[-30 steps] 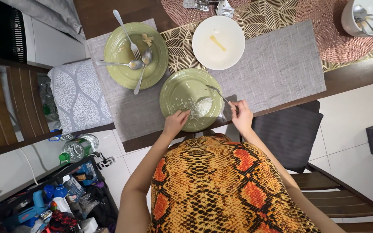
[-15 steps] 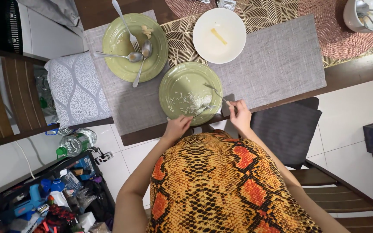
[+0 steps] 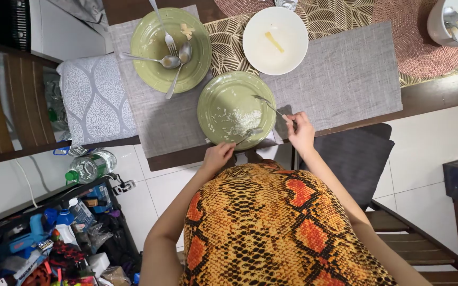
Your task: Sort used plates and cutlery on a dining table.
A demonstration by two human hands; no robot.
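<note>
A dark wooden dining table (image 3: 441, 90) is carrying grey placemats (image 3: 340, 74) over a white tiled floor. The near green plate (image 3: 216, 103), bearing rice scraps (image 3: 245, 123), is sitting at the table edge. The left hand (image 3: 217, 157) is closing its fingers round a spoon (image 3: 247, 135) resting on the plate's near rim. The right hand (image 3: 300, 132) is pinching a fork (image 3: 267, 104) whose tines are lying on the plate's right side. A second green plate (image 3: 155, 58) and a white bowl (image 3: 275, 32) are sitting beyond.

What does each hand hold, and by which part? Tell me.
Left hand holds a spoon by its handle; right hand holds a fork by its handle end.
</note>
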